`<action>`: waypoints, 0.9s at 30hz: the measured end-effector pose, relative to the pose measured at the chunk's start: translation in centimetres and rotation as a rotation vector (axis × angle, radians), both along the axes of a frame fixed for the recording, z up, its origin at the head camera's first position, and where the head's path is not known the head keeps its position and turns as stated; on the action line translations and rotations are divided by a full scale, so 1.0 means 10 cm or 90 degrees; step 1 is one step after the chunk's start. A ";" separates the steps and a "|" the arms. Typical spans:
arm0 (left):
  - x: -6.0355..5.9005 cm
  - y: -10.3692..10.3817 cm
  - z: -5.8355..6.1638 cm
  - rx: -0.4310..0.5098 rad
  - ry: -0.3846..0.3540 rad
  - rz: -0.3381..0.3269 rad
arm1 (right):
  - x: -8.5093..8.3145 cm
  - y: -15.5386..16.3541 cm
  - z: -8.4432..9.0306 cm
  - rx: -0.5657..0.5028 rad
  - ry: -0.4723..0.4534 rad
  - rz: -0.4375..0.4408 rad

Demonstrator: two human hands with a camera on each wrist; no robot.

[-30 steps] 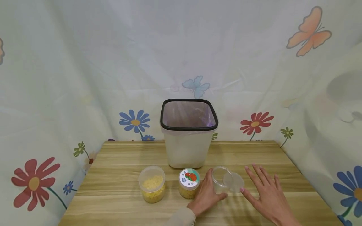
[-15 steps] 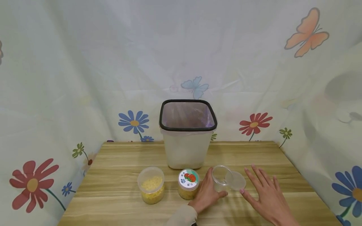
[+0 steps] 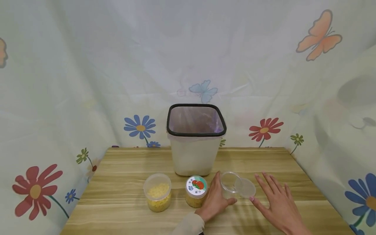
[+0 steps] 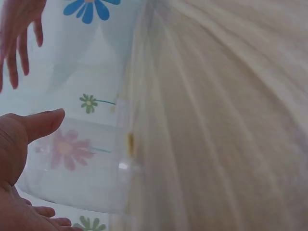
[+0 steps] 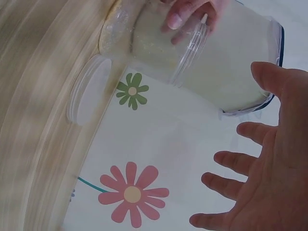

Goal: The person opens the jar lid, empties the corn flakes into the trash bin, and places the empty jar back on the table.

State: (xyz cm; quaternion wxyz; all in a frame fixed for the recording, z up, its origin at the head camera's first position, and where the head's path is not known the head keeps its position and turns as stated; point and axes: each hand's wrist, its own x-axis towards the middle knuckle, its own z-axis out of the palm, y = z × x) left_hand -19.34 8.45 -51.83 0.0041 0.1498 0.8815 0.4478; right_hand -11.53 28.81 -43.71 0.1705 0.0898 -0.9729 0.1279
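Note:
In the head view my left hand (image 3: 213,203) is around the near left side of a clear plastic jar (image 3: 231,181) without a lid. Its thumb (image 4: 45,122) is stretched out along one side of the jar in the left wrist view, with the fingers on the other side; firm contact cannot be told. A translucent round lid (image 3: 245,188) lies right beside the jar. My right hand (image 3: 277,205) is spread to the right of the lid, holding nothing. Left of my left hand stands a jar of yellow bits with a tomato-printed lid (image 3: 196,185).
Farther left is an uncovered tub (image 3: 157,192) partly filled with yellow bits. Behind the jars stands a pale bin (image 3: 194,153) with a black rim and a bag liner. All rest on a wood-grain table (image 3: 117,209) before a flowered curtain (image 3: 141,65).
The translucent lid has shifted slightly right, away from the lidless jar, since a second ago. Both hands hold nearly the same pose.

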 end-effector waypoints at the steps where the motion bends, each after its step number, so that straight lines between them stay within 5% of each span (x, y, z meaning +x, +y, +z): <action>1: 0.01 0.00 0.02 0.000 0.003 -0.001 | 0.00 0.00 0.00 0.002 0.003 -0.001; 16: 0.15 -0.17 0.50 -0.025 0.099 -0.033 | -0.02 -0.04 0.06 0.002 0.026 0.008; 27: 0.16 -0.40 0.62 -0.084 0.206 -0.031 | -0.05 -0.16 0.08 -0.001 0.032 0.035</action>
